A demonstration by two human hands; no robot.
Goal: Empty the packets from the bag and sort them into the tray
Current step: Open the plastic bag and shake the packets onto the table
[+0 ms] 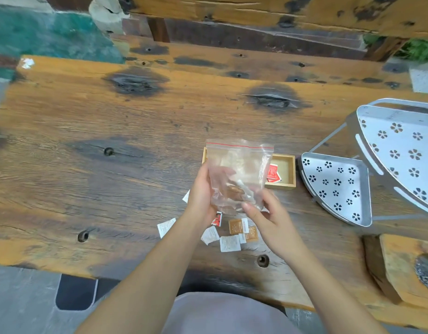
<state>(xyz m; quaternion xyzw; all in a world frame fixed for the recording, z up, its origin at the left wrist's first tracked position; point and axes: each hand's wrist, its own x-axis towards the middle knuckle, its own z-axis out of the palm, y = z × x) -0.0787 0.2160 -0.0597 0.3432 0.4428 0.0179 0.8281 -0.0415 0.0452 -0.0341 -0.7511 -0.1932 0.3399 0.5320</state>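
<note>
A clear zip bag (238, 172) with a red seal line is held upright above the table, packets bunched at its bottom. My left hand (200, 194) grips its left side and my right hand (263, 213) pinches its lower right corner. Behind the bag sits a small wooden tray (285, 173) with a red packet (273, 173) in its right compartment; its left part is hidden by the bag. Several white (230, 243), brown (236, 225) and red (216, 219) packets lie loose on the table beneath my hands.
A grey two-tier metal corner rack (338, 189) with flower cut-outs lies on its side at the right. The wooden table (111, 141) has knots and holes. A wooden block (405, 268) sits at the lower right.
</note>
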